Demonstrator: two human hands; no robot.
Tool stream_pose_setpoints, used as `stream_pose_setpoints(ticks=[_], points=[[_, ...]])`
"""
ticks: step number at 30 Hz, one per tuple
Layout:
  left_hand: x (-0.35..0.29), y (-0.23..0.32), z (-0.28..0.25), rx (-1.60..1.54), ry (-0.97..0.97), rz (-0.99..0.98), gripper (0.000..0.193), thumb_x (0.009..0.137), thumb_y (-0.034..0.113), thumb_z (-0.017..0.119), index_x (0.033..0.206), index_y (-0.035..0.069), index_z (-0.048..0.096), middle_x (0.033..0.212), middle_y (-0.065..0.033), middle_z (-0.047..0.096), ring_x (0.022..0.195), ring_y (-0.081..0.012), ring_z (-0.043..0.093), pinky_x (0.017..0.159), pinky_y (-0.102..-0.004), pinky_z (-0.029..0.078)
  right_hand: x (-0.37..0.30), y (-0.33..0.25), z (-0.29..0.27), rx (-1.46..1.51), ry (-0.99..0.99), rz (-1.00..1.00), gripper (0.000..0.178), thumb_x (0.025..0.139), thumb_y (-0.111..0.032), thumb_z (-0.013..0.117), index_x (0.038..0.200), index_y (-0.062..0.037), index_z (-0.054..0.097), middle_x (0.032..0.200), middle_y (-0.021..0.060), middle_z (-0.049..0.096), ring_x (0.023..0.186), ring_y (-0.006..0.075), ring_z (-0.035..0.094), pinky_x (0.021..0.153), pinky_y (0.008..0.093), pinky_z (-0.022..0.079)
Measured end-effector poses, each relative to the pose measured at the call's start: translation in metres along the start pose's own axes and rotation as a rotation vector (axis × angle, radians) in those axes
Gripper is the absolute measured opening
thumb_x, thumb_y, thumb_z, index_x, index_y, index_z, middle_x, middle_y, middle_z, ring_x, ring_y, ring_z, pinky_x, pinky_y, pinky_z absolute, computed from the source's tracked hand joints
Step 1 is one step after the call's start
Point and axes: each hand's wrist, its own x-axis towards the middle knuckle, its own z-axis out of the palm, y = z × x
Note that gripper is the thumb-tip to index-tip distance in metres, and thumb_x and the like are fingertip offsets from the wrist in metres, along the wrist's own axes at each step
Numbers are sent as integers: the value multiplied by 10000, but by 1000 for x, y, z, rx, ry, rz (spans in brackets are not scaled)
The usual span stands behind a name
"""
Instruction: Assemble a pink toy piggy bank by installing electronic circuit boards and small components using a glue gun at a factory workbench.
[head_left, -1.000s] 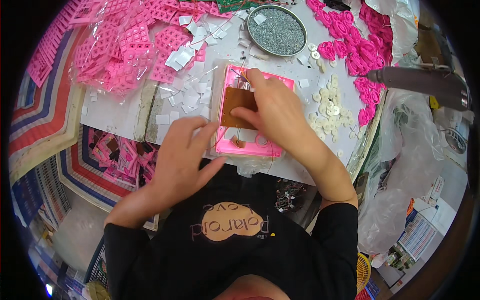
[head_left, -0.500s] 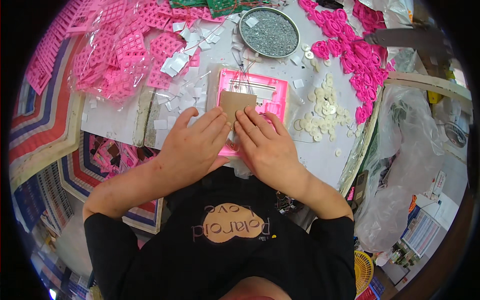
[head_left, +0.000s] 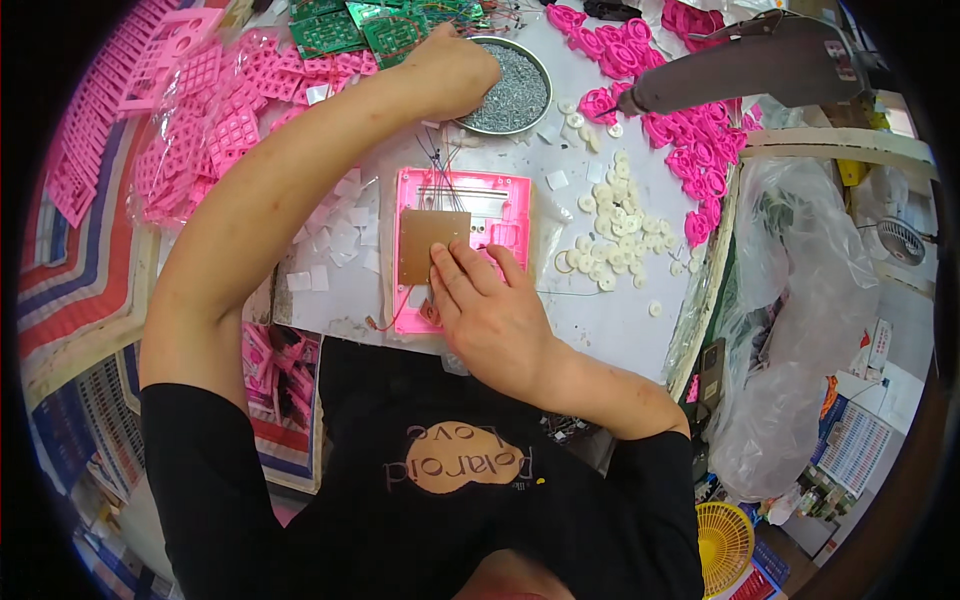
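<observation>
A flat brown circuit board (head_left: 420, 240) lies in a pink plastic casing (head_left: 515, 250) on the worktable, with thin wires running out beyond the far edge. My right hand (head_left: 490, 315) rests on the board's near right part, fingers stretched out and holding nothing. Farther off, my left hand (head_left: 455, 78) is at the left rim of a round metal dish (head_left: 515, 95) full of small silver screws. Its fingers are bent and mostly hidden, so whether they hold anything does not show. Green circuit boards (head_left: 325, 32) lie just beyond and left of that hand.
Pink keypad pieces (head_left: 235, 140) are heaped at left, partly bagged. White paper squares (head_left: 340, 235) lie scattered near the casing. Round whitish discs (head_left: 620, 225) and pink oval parts (head_left: 690, 140) spread along the right. A dark powered screwdriver (head_left: 740, 70) juts in from the right.
My left hand has left the brown board and reached out to the screw dish. My right hand stays on the board. The screwdriver shows farther into view.
</observation>
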Motion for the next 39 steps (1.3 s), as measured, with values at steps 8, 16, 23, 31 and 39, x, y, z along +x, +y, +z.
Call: stream_pose_setpoints(ticks=[8,16,23,31,39], points=[[4,-5,16,59,102,-38,142,856,210,636,831,97,720,815,-94,714,806,-260,688,820,-441,437,5,35,-23,486,140,-18,453,723,-107,778,1159,-37,677,1289,159,618,1197,371,558,930,426,499],[1,1,-2,-108,207,-203,161,803,217,627,749,114,738,796,-132,727,782,-301,701,815,-483,445,21,125,-108,1350,1363,66,324,972,-150,534,1233,40,525,994,205,663,897,265,664,842,437,555],[-7,-1,1,-8,163,-142,117,805,194,658,789,96,719,788,-117,711,779,-312,693,804,-475,458,37,169,-69,1410,459,144,408,933,-109,593,1327,-64,499,937,76,595,829,213,598,996,546,460],[-172,95,-33,-529,551,150,198,810,136,766,965,127,644,913,-18,684,838,-194,646,880,-460,396,23,66,-68,1801,719,-104,347,870,-93,700,1143,-20,498,719,84,577,642,203,599,684,424,551],[-206,136,4,-759,702,68,261,782,84,782,994,95,631,872,-13,677,719,-181,628,865,-444,386,21,22,-75,1843,572,-254,265,910,-146,706,1075,-128,500,584,-3,505,499,139,496,557,344,479]])
